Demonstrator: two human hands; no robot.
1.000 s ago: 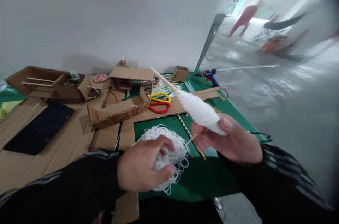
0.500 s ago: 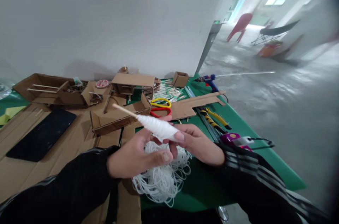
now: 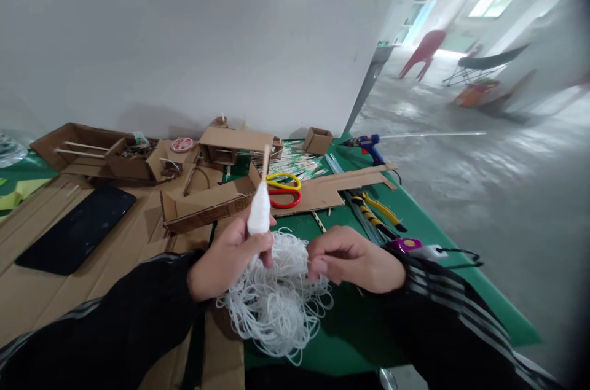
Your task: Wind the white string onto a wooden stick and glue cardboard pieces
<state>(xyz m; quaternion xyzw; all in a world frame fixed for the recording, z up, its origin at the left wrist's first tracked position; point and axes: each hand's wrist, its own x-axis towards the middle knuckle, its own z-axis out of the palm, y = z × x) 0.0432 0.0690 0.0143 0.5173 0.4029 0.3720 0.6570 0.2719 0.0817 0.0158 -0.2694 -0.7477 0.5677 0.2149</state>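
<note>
My left hand (image 3: 225,261) is closed round a wooden stick wound with white string (image 3: 259,209), holding it nearly upright. My right hand (image 3: 353,258) is beside it, fingers pinched on a strand of the white string. Under both hands lies a loose tangle of white string (image 3: 274,304) on the green table (image 3: 350,322).
Cardboard pieces and a cardboard box model (image 3: 207,202) cover the left. Red-and-yellow scissors (image 3: 283,190), a black tablet (image 3: 76,227), a blue glue gun (image 3: 366,144), yellow-handled pliers (image 3: 378,209) and a purple tool (image 3: 408,247) lie around. A white wall stands behind; open floor is right.
The wound stick has passed from my right hand to my left and swung upright. My right hand has dropped to pinch a strand above the tangle.
</note>
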